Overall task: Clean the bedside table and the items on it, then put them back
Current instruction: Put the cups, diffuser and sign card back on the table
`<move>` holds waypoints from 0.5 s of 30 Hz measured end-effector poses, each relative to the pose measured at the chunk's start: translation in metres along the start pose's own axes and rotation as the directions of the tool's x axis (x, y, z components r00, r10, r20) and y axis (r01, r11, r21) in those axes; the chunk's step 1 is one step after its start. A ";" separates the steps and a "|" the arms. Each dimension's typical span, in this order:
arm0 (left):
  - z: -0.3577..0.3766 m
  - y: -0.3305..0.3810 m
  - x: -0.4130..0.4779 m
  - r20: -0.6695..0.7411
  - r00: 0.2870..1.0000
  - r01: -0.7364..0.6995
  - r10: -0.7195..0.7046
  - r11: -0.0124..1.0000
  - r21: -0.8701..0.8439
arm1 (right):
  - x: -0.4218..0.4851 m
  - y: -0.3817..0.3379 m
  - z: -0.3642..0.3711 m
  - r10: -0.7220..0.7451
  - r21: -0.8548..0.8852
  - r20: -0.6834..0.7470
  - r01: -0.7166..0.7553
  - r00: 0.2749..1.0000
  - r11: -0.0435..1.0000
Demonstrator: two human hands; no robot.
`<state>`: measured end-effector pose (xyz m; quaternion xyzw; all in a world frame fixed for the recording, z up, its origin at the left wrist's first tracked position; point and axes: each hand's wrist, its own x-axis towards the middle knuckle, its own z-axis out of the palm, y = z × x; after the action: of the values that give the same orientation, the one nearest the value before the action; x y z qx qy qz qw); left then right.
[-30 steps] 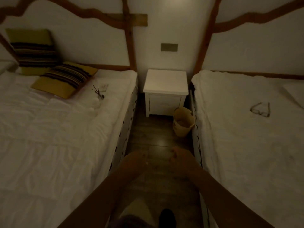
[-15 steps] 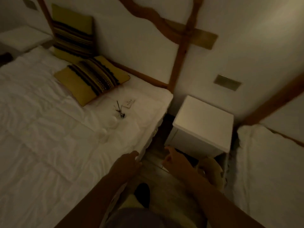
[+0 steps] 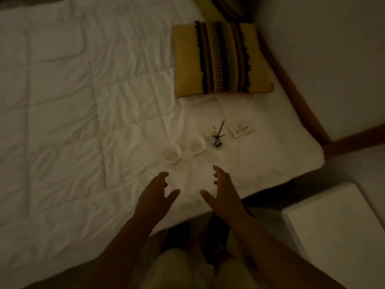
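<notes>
1. Two white cups, one (image 3: pixel 171 153) on the left and one (image 3: pixel 195 145) on the right, sit side by side on the white bed (image 3: pixel 83 101), just beyond my fingertips.
2. My left hand (image 3: pixel 155 197) and right hand (image 3: pixel 224 195) hover over the bedding, fingers spread, holding nothing.
3. Beside the cups lie a dark twiggy ornament (image 3: pixel 217 137) and a small white switch plate (image 3: pixel 241 129).
4. A yellow striped cushion (image 3: pixel 221 59) lies further up the bed.
5. My bedside table (image 3: pixel 333 226) stands bare at lower right.
</notes>
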<state>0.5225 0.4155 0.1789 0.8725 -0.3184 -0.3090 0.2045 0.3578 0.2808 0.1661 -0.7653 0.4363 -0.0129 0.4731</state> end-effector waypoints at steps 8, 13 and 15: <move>0.079 -0.047 0.117 -0.323 0.945 0.032 -0.053 0.997 -0.071 | 0.151 0.062 0.058 -0.186 -0.214 -0.064 0.168 0.981 0.962; 0.111 -0.064 0.181 -0.353 0.936 0.016 -0.012 1.000 0.010 | 0.210 0.091 0.093 -0.215 -0.264 -0.185 0.162 0.959 0.951; 0.120 -0.070 0.192 -0.324 0.946 -0.016 0.017 1.000 0.005 | 0.220 0.095 0.098 -0.227 -0.317 -0.233 0.146 0.946 0.937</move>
<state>0.5885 0.3154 -0.0248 0.9089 -0.2881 -0.1596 0.2558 0.4746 0.1848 -0.0442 -0.8568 0.4177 -0.0954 0.2870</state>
